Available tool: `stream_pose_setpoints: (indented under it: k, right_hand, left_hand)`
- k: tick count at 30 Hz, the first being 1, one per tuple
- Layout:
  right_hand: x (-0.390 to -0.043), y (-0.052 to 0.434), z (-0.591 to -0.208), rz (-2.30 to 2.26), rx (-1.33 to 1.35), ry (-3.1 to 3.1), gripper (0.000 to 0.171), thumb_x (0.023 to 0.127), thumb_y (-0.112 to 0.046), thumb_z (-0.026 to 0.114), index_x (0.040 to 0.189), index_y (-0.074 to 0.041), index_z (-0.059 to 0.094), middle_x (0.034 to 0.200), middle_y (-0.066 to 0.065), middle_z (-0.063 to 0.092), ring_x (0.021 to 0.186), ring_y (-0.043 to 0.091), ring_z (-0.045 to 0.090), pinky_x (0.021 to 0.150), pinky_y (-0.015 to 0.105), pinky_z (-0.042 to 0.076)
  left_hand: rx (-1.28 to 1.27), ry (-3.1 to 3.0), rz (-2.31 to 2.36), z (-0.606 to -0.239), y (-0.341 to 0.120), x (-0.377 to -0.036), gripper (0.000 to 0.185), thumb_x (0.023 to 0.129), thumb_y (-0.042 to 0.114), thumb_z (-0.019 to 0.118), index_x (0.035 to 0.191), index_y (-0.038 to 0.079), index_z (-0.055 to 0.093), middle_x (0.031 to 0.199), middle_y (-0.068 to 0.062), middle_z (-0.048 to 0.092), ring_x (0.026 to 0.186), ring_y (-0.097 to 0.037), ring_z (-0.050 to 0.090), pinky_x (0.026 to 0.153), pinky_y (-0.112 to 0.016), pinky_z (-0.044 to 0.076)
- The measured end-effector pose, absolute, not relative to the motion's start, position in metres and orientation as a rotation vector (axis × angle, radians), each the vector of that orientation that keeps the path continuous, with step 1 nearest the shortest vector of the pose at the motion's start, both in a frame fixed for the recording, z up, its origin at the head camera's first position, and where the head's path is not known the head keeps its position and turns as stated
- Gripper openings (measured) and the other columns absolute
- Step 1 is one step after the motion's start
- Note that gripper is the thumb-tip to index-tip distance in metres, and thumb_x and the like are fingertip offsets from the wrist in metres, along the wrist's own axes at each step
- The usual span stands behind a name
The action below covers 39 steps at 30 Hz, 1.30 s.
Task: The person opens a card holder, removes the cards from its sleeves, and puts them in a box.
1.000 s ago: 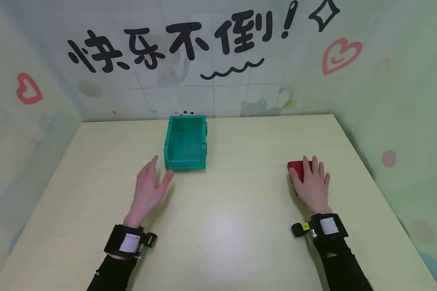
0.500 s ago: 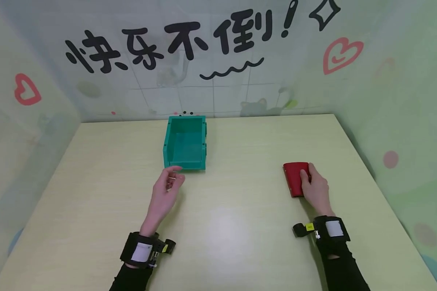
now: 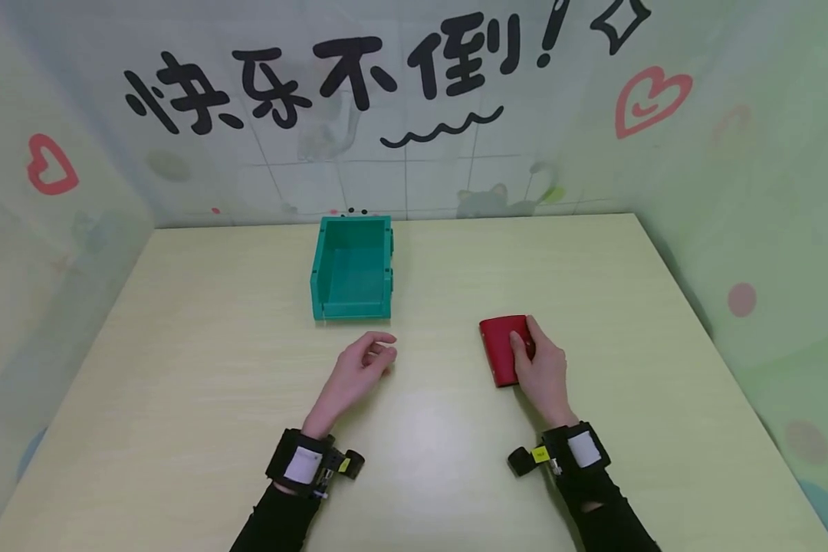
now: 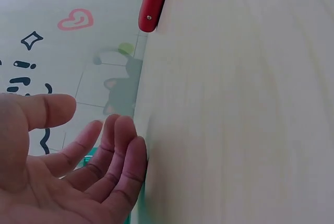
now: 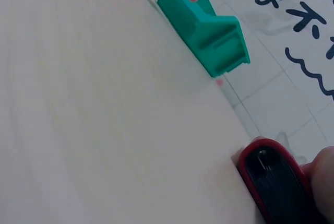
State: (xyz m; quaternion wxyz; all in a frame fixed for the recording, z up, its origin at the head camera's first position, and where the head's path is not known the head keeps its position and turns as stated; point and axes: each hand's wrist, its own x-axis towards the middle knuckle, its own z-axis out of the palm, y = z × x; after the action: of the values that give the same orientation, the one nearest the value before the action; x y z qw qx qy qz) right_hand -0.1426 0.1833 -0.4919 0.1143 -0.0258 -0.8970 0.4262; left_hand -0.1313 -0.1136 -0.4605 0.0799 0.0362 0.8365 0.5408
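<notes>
My right hand [image 3: 543,376] grips the right edge of a red case [image 3: 500,349], thumb on top, on the right half of the table. Small metal studs dot the edge of the red case [image 4: 150,12] in the left wrist view. Its end faces the right wrist camera and shows a dark inside within a red rim [image 5: 259,143]. My left hand [image 3: 355,373] hovers in front of the green bin with loosely bent fingers and nothing in them. In the left wrist view the left hand's fingers [image 4: 112,166] curve slightly, apart from the red case.
A green open-topped bin [image 3: 353,315] stands at the back of the pale table [image 3: 214,345], left of centre. Printed walls [image 3: 738,199] enclose the table at the back and both sides.
My right hand has gone from lying over the red case to gripping it, and brought it left. My left hand has moved right and nearer, its fingers bending from straight to loosely curled.
</notes>
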Motion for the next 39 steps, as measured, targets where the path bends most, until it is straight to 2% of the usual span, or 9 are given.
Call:
stream_pose_setpoints:
  k: [3,10,14,17,20,23,32,35,39]
  right_hand:
    - [-0.138,0.171,-0.496,1.314,-0.096,-2.536,0.048,0.097,-0.014,0.065,0.14,0.003,0.053,0.137,0.025,0.06,0.122,0.041,0.058,0.102,0.051,0.05]
    - [-0.131,0.149,-0.497,1.388,-0.135,-2.451,0.047,0.087,-0.017,0.077,0.123,-0.001,0.052,0.107,0.018,0.05,0.093,0.022,0.049,0.076,0.029,0.043]
    - [-0.128,0.139,-0.5,1.352,-0.081,-2.432,0.035,0.083,-0.018,0.081,0.096,-0.002,0.052,0.088,0.013,0.051,0.079,0.018,0.047,0.069,0.025,0.038]
    - [-0.126,0.13,-0.503,1.304,-0.018,-2.436,0.037,0.082,-0.019,0.083,0.077,-0.006,0.049,0.073,0.008,0.049,0.071,0.016,0.045,0.066,0.025,0.036]
    - [-0.125,0.121,-0.504,1.211,0.056,-2.444,0.04,0.081,-0.022,0.085,0.068,-0.009,0.049,0.063,0.003,0.047,0.065,0.014,0.045,0.063,0.026,0.037]
    - [-0.126,0.114,-0.504,1.102,0.143,-2.445,0.039,0.08,-0.026,0.085,0.067,-0.01,0.051,0.061,0.003,0.049,0.062,0.014,0.045,0.061,0.027,0.038]
    - [-0.122,0.107,-0.503,1.127,0.377,-2.435,0.033,0.075,-0.021,0.09,0.086,-0.01,0.061,0.073,0.002,0.06,0.064,0.009,0.05,0.058,0.02,0.047]
    - [-0.121,0.107,-0.504,1.103,0.395,-2.44,0.035,0.074,-0.022,0.09,0.084,-0.011,0.059,0.073,0.002,0.059,0.064,0.008,0.049,0.058,0.019,0.046]
    - [-0.12,0.108,-0.504,0.971,0.368,-2.497,0.04,0.076,-0.031,0.089,0.072,-0.012,0.054,0.062,-0.001,0.052,0.056,0.004,0.041,0.053,0.017,0.037]
  left_hand:
    - [0.111,2.457,1.607,-0.463,-0.112,-0.133,0.03,0.101,0.018,0.059,0.127,0.002,0.061,0.1,-0.017,0.071,0.081,-0.02,0.068,0.074,-0.025,0.05]
    - [0.153,2.337,1.642,-0.468,-0.11,-0.135,0.033,0.101,0.016,0.058,0.129,-0.002,0.059,0.1,-0.021,0.072,0.083,-0.02,0.071,0.081,-0.031,0.059]
    - [0.144,2.291,1.643,-0.469,-0.107,-0.134,0.034,0.101,0.016,0.059,0.128,-0.004,0.058,0.096,-0.02,0.072,0.075,-0.015,0.07,0.075,-0.029,0.06]
    - [0.116,2.26,1.607,-0.47,-0.105,-0.133,0.035,0.1,0.022,0.062,0.124,-0.003,0.058,0.086,-0.017,0.072,0.065,-0.013,0.068,0.067,-0.028,0.059]
    - [0.062,2.242,1.563,-0.47,-0.103,-0.133,0.037,0.099,0.029,0.064,0.119,-0.002,0.06,0.076,-0.013,0.071,0.057,-0.014,0.067,0.062,-0.028,0.058]
    - [0.026,2.238,1.549,-0.472,-0.102,-0.133,0.039,0.098,0.034,0.066,0.115,-0.001,0.062,0.071,-0.011,0.071,0.055,-0.015,0.068,0.06,-0.029,0.059]
    - [-0.027,2.242,1.617,-0.471,-0.099,-0.132,0.04,0.094,0.034,0.07,0.116,0.002,0.061,0.07,-0.009,0.071,0.056,-0.017,0.07,0.059,-0.029,0.059]
    - [-0.023,2.271,1.608,-0.471,-0.098,-0.132,0.04,0.094,0.034,0.071,0.115,0.002,0.061,0.07,-0.009,0.07,0.054,-0.016,0.068,0.058,-0.029,0.058]
    - [0.0,2.302,1.541,-0.47,-0.095,-0.131,0.038,0.093,0.037,0.071,0.105,0.002,0.062,0.068,-0.009,0.069,0.052,-0.016,0.067,0.055,-0.027,0.057]
